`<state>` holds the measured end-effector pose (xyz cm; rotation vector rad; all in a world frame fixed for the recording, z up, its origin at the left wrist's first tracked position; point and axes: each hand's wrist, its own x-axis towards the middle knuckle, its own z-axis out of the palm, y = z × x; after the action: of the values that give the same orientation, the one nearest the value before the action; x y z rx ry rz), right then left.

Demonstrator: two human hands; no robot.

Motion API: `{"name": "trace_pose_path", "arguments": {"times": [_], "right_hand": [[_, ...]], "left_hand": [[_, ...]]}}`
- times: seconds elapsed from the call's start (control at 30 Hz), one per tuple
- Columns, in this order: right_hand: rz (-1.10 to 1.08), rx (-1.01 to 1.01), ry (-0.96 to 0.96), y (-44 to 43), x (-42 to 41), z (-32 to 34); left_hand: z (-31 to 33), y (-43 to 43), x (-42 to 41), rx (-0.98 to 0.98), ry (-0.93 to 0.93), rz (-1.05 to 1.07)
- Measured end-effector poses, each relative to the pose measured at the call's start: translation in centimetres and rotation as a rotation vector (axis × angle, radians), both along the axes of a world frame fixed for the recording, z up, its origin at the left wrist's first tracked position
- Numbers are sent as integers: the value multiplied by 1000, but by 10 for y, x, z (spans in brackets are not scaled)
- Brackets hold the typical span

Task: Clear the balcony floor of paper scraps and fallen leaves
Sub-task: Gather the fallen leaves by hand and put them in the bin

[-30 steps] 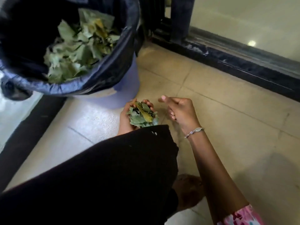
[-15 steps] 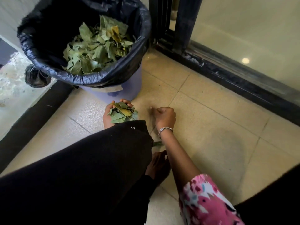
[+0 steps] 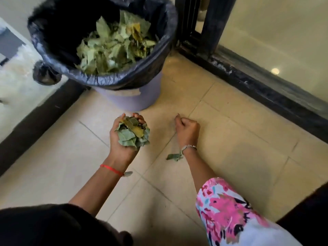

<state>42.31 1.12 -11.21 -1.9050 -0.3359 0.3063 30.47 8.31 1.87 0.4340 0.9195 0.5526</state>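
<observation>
My left hand is palm up and cups a bunch of green and yellow leaves, fingers curled round them. My right hand hovers low over the beige tiled floor, fingers curled into a loose fist; nothing shows in it. One green leaf lies on the tiles beside my right wrist. Another small scrap lies by my left wrist. Just beyond the hands stands a lilac bin lined with a black bag, holding a heap of leaves.
A dark door frame and sill run along the right behind the bin, with glass beyond. A black skirting strip borders the floor on the left. My dark-clothed knee fills the bottom left.
My view has risen, so my left forearm now shows clear of my knee. The left hand still holds the leaves. My right hand curled and dropped toward the floor, then stayed beside the bin.
</observation>
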Motion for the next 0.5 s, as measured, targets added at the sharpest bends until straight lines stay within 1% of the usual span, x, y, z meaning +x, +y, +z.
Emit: {"name": "trace_pose_path", "arguments": {"times": [0.03, 0.07, 0.1, 0.13, 0.17, 0.23, 0.3, 0.33, 0.5], "right_hand": [[9, 10, -18, -1, 0, 2], [13, 14, -22, 0, -1, 0], [10, 24, -8, 0, -2, 0], [3, 51, 36, -2, -3, -2], [0, 64, 66, -4, -4, -2], [-7, 117, 129, -6, -4, -4], [-18, 161, 158, -6, -4, -2], [-17, 173, 167, -6, -4, -1], [-43, 177, 189, -7, -6, 4]], "left_hand": [[6, -2, -5, -28, -69, 70], [-26, 5, -12, -118, -138, 116], [-46, 11, -15, -308, -261, 122], [-51, 15, -19, -416, -323, 90], [-55, 18, -24, -459, -280, 95], [-63, 24, -27, -468, -255, 157], [-56, 25, -26, -399, -309, 179], [-60, 26, -27, -381, -317, 180], [-67, 31, -30, -415, -338, 124]]}}
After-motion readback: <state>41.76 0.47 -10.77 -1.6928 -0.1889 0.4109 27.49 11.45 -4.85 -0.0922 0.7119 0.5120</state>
